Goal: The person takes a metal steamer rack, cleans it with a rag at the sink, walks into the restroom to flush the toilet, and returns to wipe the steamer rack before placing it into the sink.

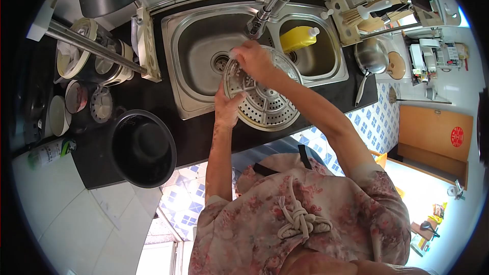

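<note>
A round, perforated metal steamer tray [269,114] is held tilted over the front edge of the sink. My left hand [227,108] grips its left rim, with the thumb lying over the upper face. My right hand [253,62] is closed at the tray's upper left rim. Something small and whitish shows at its fingertips, but I cannot make out what it is. Just above that hand hangs the faucet head [255,27]. The large sink basin [196,63] lies behind and to the left of the tray.
A yellow bottle [299,38] lies in the smaller right basin [323,61]. On the black counter [94,165] stands a black bowl [142,147] at left. A metal pan [371,56] sits right of the sink, its handle pointing forward. Utensils [374,10] hang beyond it.
</note>
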The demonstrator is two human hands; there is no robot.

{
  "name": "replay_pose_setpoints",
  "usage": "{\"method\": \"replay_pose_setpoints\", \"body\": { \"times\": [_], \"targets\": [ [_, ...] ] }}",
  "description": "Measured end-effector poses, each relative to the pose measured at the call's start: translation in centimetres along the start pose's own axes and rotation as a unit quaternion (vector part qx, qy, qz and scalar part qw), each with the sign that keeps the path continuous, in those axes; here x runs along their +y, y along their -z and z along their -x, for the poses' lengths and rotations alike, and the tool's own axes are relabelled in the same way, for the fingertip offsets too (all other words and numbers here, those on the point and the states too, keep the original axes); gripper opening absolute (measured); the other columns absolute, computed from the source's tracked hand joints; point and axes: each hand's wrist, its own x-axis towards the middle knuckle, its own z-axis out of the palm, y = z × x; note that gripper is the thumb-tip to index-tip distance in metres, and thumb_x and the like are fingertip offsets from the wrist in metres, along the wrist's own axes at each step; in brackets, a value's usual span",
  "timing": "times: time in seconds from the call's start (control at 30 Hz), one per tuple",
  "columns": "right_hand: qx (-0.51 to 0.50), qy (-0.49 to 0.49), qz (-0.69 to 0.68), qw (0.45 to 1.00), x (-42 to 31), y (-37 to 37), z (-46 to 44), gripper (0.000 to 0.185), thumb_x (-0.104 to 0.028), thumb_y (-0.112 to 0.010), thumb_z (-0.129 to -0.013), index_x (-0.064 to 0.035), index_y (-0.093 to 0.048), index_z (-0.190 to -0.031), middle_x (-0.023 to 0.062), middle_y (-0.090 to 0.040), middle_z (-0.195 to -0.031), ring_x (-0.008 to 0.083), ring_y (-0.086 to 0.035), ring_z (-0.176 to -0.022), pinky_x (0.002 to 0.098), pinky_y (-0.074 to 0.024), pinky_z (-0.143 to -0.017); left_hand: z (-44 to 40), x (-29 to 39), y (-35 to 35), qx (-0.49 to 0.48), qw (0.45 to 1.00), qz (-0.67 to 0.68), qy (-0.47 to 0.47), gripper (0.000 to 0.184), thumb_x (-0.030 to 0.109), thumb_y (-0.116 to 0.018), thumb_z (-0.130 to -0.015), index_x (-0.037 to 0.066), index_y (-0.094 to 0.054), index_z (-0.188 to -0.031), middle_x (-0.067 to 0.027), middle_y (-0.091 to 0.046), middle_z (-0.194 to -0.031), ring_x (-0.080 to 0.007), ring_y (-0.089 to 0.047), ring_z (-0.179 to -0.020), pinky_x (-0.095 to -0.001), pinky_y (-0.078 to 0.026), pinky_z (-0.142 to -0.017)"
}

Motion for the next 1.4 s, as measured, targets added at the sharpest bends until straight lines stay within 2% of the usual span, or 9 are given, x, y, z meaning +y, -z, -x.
{"method": "replay_pose_setpoints", "body": {
  "times": [0.13, 0.27, 0.47, 0.57, 0.8, 0.9, 1.07, 1.27, 1.4],
  "targets": [
    [-0.009, 0.148, -0.086, 0.985, -3.3, 0.8, 1.5, 0.020, -0.009, -0.067, -0.080, -0.0118, -0.070, -0.100, 0.0121, -0.066, -0.091, 0.0334, -0.064, -0.088, 0.0426, -0.0533, -0.072, -0.8, -1.1, 1.3, 0.031, 0.998, -0.042, 0.017, 0.073, -0.007, -0.065, -0.074, -0.003, -0.037, -0.142, -0.0131, -0.059, -0.124, -0.0223, -0.061, -0.109, -0.0351, -0.048, -0.097],
    [-0.044, -0.056, 0.044, 0.997, 2.5, -0.9, -1.5, 0.018, -0.009, -0.066, -0.081, -0.0123, -0.069, -0.099, 0.0127, -0.065, -0.094, 0.0362, -0.063, -0.091, 0.0441, -0.0531, -0.073, -0.7, -1.2, 1.3, 0.018, 1.000, -0.014, 0.008, 0.075, -0.007, -0.063, -0.074, -0.003, -0.035, -0.144, -0.0122, -0.058, -0.127, -0.0211, -0.059, -0.111, -0.0339, -0.046, -0.099],
    [-0.020, 0.109, -0.077, 0.991, -1.7, -2.4, 1.6, 0.015, -0.014, -0.064, -0.084, -0.0165, -0.069, -0.099, 0.0115, -0.063, -0.092, 0.0350, -0.063, -0.089, 0.0449, -0.0536, -0.075, -1.1, -2.2, 2.4, 0.050, 0.997, -0.050, 0.038, 0.078, -0.006, -0.062, -0.075, -0.002, -0.032, -0.147, -0.0112, -0.056, -0.130, -0.0206, -0.057, -0.114, -0.0331, -0.044, -0.101],
    [-0.025, -0.019, 0.026, 0.999, 1.9, -3.3, 0.1, 0.016, -0.015, -0.065, -0.085, -0.0179, -0.069, -0.100, 0.0113, -0.063, -0.092, 0.0340, -0.063, -0.090, 0.0449, -0.0533, -0.077, -0.7, -3.7, 3.3, 0.044, 0.998, -0.006, -0.033, 0.073, -0.006, -0.066, -0.073, -0.003, -0.039, -0.141, -0.0143, -0.060, -0.124, -0.0235, -0.061, -0.110, -0.0357, -0.048, -0.097],
    [0.045, -0.128, 0.006, 0.991, 6.9, -3.4, -0.6, 0.023, -0.017, -0.064, -0.085, -0.0134, -0.068, -0.108, 0.0133, -0.065, -0.105, 0.0349, -0.062, -0.092, 0.0433, -0.0523, -0.078, -0.8, -2.2, 3.7, 0.040, 0.997, -0.064, 0.022, 0.071, -0.005, -0.059, -0.075, -0.001, -0.039, -0.143, -0.0107, -0.059, -0.124, -0.0195, -0.059, -0.108, -0.0322, -0.046, -0.098],
    [0.090, 0.029, 0.033, 0.995, 3.1, -4.0, 1.5, 0.034, -0.014, -0.065, -0.084, -0.0132, -0.065, -0.117, 0.0132, -0.064, -0.106, 0.0348, -0.060, -0.096, 0.0421, -0.0508, -0.083, -1.3, -3.1, 4.3, 0.039, 0.996, -0.072, 0.016, 0.068, -0.003, -0.060, -0.076, -0.001, -0.041, -0.141, -0.0101, -0.060, -0.123, -0.0183, -0.060, -0.105, -0.0315, -0.046, -0.096],
    [-0.031, 0.227, -0.083, 0.970, -3.4, -2.4, 4.3, 0.035, -0.004, -0.066, -0.078, -0.0092, -0.064, -0.113, 0.0126, -0.063, -0.110, 0.0355, -0.057, -0.098, 0.0430, -0.0495, -0.085, -1.2, -4.0, 6.1, 0.036, 0.982, -0.186, 0.012, 0.065, -0.001, -0.064, -0.078, -0.002, -0.042, -0.139, -0.0086, -0.062, -0.118, -0.0169, -0.060, -0.103, -0.0300, -0.048, -0.093],
    [-0.038, 0.013, 0.097, 0.995, 3.6, -2.7, 0.9, 0.032, -0.002, -0.063, -0.076, -0.0064, -0.062, -0.107, 0.0129, -0.059, -0.120, 0.0361, -0.054, -0.103, 0.0423, -0.0488, -0.089, 0.3, -3.7, 4.6, 0.063, 0.992, -0.110, 0.002, 0.065, -0.001, -0.067, -0.078, -0.005, -0.042, -0.138, -0.0090, -0.062, -0.118, -0.0169, -0.059, -0.104, -0.0301, -0.048, -0.093],
    [-0.029, 0.204, -0.048, 0.977, -1.6, -2.9, 4.3, 0.042, 0.000, -0.059, -0.079, -0.0075, -0.056, -0.120, 0.0110, -0.058, -0.126, 0.0370, -0.053, -0.105, 0.0425, -0.0468, -0.092, -0.5, -4.0, 4.6, 0.051, 0.984, -0.172, 0.001, 0.070, -0.002, -0.063, -0.079, -0.005, -0.037, -0.143, -0.0122, -0.060, -0.124, -0.0187, -0.059, -0.109, -0.0306, -0.045, -0.098]
  ]
}}
